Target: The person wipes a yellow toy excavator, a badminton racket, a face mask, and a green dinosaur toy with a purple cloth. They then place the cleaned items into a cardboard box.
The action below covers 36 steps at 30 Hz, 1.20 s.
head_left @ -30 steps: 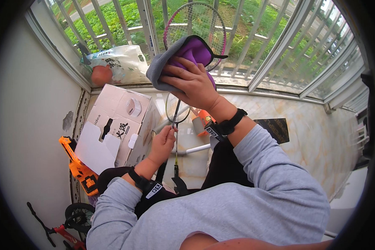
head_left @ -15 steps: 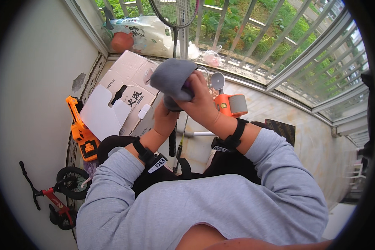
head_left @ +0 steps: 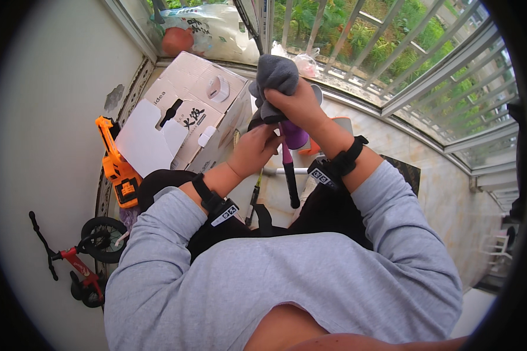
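Note:
My right hand [head_left: 301,105] is closed around a bunched grey cloth [head_left: 277,73], held above my lap. My left hand [head_left: 256,149] is closed just below it, its fingertips against the shaft of a badminton racket, by the pink cone [head_left: 286,153]. The racket's black grip [head_left: 293,190] hangs down between my knees, slightly tilted. Its upper part passes behind the cloth toward the window. Under my right palm shows a smooth purple rounded thing [head_left: 297,136], mostly hidden, and I cannot tell whether it is held.
A large white carton [head_left: 184,88] stands ahead on the left, beside an orange toy excavator [head_left: 120,169]. A red balance bike [head_left: 79,266] leans by the left wall. Another thin racket handle [head_left: 253,202] lies below my hands. Barred windows [head_left: 357,52] rise ahead and right.
The cloth and my right hand have moved right and slightly forward. My left hand has shifted right and lies lower than the cloth. The racket's grip has swung right, and the purple thing shows more.

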Tool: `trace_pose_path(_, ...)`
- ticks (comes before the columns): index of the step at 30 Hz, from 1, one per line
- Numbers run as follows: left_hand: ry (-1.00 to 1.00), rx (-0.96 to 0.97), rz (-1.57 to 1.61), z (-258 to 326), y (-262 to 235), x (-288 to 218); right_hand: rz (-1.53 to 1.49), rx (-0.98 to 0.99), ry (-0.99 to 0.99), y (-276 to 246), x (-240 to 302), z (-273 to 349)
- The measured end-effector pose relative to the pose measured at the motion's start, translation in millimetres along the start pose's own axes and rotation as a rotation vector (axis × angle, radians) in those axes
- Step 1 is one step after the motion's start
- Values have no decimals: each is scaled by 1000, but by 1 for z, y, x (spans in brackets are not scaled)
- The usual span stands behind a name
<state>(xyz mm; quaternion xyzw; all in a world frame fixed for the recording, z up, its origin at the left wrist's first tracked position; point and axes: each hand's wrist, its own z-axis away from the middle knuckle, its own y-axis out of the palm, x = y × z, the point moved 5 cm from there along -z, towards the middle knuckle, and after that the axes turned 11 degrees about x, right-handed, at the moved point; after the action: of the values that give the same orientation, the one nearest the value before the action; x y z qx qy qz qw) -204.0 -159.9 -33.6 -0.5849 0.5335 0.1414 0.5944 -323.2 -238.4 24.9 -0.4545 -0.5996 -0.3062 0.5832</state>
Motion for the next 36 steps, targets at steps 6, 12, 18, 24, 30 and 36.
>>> trace_pose_path(6,-70,-334,314,-8,-60,16,34,-32,-79,-19,2,-10)
trace_pose_path(12,-114,-242,655,-15,-66,29,913,277,-469,30,11,1)
trace_pose_path(18,-219,-441,1168,-12,-80,53,1218,192,-446,27,0,-2)
trace_pose_path(24,-320,-856,1264,12,-144,89,1261,-14,-384,-27,-20,-13)
trace_pose_path(30,-304,-1145,1280,42,-183,103,1289,-165,-150,-101,-30,-14)
trace_pose_path(36,-3,-1028,1513,38,-187,102,696,130,-41,-102,-49,-13)
